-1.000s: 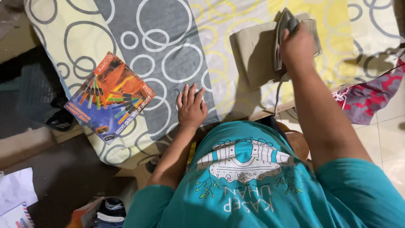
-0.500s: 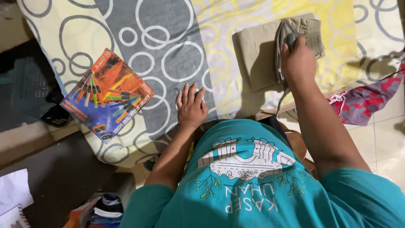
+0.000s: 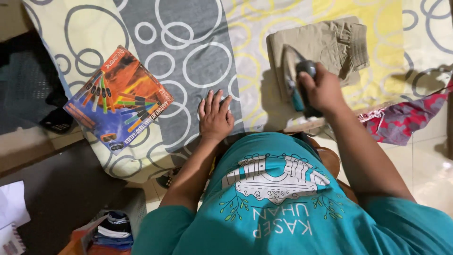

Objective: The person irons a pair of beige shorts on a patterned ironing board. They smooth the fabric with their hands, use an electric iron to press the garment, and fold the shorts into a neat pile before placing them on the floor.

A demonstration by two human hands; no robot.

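The right hand has its grip wrapped firmly around the dark handle of a clothes iron; the fingers are curled tight on the handle. The iron stands on the near left part of a folded beige garment, with its pointed end toward the far side. A teal part shows on the iron just below the handle. The garment lies on the patterned sheet, on its yellow and white area, and its right side is wrinkled and folded over.

The left hand holds nothing. Its grip is spread, the fingers are a little apart, and the palm lies flat on the grey part of the sheet, well apart from the iron and near the person's body.

To the left of this hand, an orange and blue cardboard box with pictures of coloured tools lies tilted on the sheet. At the right edge, a red and grey cloth hangs off toward the tiled floor. At the lower left there are some folded clothes and white paper.
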